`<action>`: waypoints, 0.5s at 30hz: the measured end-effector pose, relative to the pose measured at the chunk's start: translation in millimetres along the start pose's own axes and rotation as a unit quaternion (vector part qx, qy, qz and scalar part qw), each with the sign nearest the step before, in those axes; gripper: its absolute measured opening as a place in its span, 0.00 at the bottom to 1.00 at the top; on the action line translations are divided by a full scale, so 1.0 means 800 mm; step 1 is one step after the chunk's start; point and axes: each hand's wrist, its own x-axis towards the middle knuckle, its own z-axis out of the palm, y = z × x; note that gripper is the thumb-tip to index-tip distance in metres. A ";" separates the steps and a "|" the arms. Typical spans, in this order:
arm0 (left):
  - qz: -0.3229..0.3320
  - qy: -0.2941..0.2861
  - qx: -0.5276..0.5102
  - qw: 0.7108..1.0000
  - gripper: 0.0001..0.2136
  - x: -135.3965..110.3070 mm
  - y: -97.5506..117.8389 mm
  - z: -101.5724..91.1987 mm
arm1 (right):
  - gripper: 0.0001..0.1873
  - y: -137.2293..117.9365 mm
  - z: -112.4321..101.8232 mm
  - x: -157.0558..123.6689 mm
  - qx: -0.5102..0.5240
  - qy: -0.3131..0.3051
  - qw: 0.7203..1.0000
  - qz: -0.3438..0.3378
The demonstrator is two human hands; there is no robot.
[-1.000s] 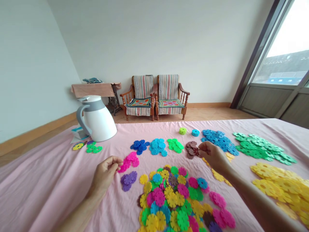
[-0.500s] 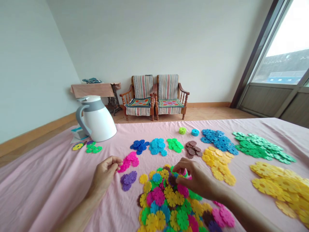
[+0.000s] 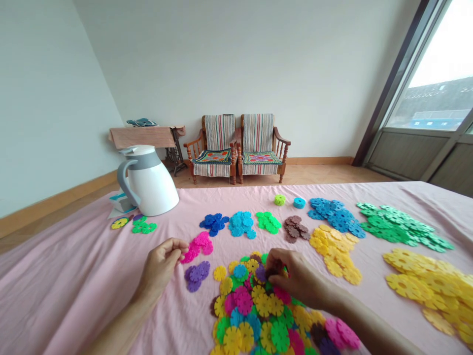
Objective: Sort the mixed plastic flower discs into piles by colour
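My left hand (image 3: 167, 256) is closed in a pinch at the left edge of a small pink pile of snowflake discs (image 3: 201, 245); whatever its fingertips hold is hidden. Just below lies a little group of purple discs (image 3: 197, 275). Over the top of a mixed heap of coloured discs (image 3: 262, 305), my right hand (image 3: 290, 271) pinches a brown snowflake disc (image 3: 272, 271), mostly covered by the fingers. A purple disc (image 3: 260, 273) rests on the heap beside those fingertips.
Sorted piles run across the pink cloth: dark blue (image 3: 214, 224), light blue (image 3: 241, 224), green (image 3: 268, 222), brown (image 3: 295, 228) and yellow (image 3: 334, 246). Larger blue, green and yellow piles lie right. A white jug (image 3: 153, 190) stands at the back left. Two chairs (image 3: 258, 143) are beyond.
My right hand has closed on the brown disc and drawn it slightly right off the heap, uncovering a purple one. My left hand stays by the pink pile.
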 end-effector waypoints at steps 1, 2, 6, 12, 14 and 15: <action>0.001 0.000 0.001 1.000 0.08 0.000 0.001 0.000 | 0.07 0.003 -0.003 0.002 0.012 0.001 1.000 0.003; 0.001 -0.001 0.001 1.000 0.08 0.000 0.001 0.000 | 0.05 0.008 -0.007 0.005 0.019 0.011 1.000 0.007; 0.000 -0.003 0.000 1.000 0.08 -0.001 0.003 -0.001 | 0.03 0.047 -0.030 0.020 0.045 0.138 0.989 0.037; 0.002 -0.004 0.002 1.000 0.08 -0.001 0.000 -0.001 | 0.10 0.097 -0.056 0.029 0.017 0.282 0.953 0.106; 0.001 -0.003 0.002 1.000 0.09 -0.001 0.000 -0.001 | 0.08 0.093 -0.054 0.027 0.003 0.282 0.954 0.104; 0.000 -0.003 0.002 1.000 0.09 -0.001 -0.001 -0.001 | 0.07 0.088 -0.050 0.026 -0.001 0.268 0.959 0.094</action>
